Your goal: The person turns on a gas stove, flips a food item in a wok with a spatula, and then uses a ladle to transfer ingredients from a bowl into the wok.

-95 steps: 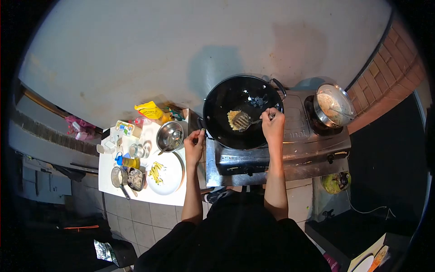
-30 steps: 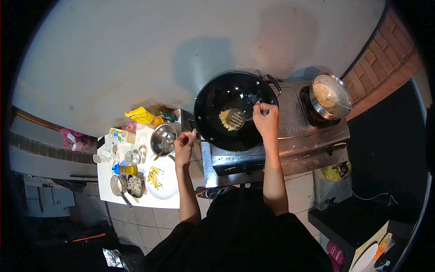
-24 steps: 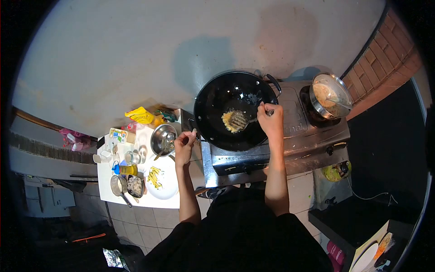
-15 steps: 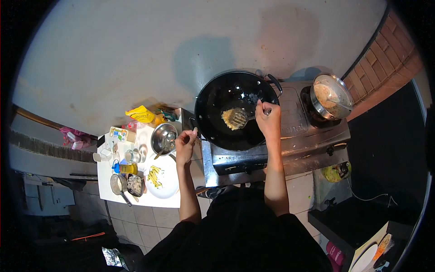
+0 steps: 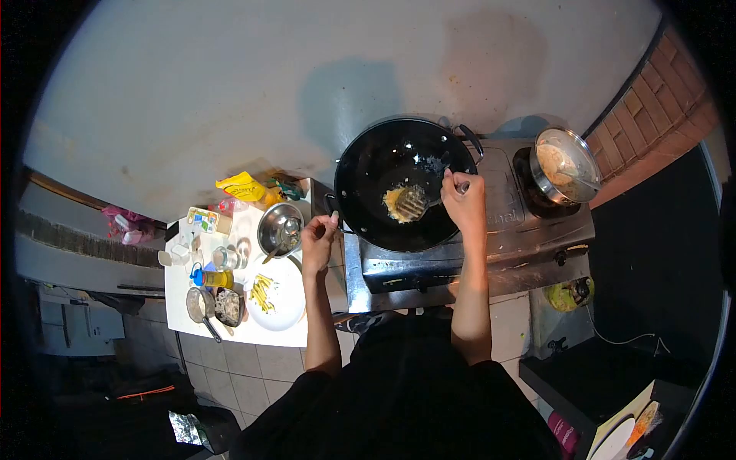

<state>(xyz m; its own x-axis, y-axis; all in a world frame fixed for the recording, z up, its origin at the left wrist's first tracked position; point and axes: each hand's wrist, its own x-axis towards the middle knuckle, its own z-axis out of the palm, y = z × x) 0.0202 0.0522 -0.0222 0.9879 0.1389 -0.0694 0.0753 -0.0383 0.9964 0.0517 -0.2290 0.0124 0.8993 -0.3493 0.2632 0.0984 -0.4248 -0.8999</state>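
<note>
A black wok [image 5: 376,161] sits on the stove, with a small heap of yellowish crumbly food [image 5: 395,205] on its bottom. My right hand [image 5: 466,201] is closed around the handle of a slotted metal spatula [image 5: 412,204], whose head rests on the food's right side. At the wok's left rim, my left hand [image 5: 318,239] has its fingers pinched on the wok's side handle [image 5: 330,205], which they partly cover.
Right of the wok, a steel pot [image 5: 560,172] holds pale food and a utensil. The white table [image 5: 184,318] at left carries a steel bowl [image 5: 270,230], a plate [image 5: 287,307] of cut green-yellow strips, an oil bottle [image 5: 218,279] and a small saucepan [image 5: 199,305]. A wall rises behind.
The spatula head has shifted slightly right and the food beneath it looks more spread out. My left hand stays at the wok handle. The whole view has shifted a little.
</note>
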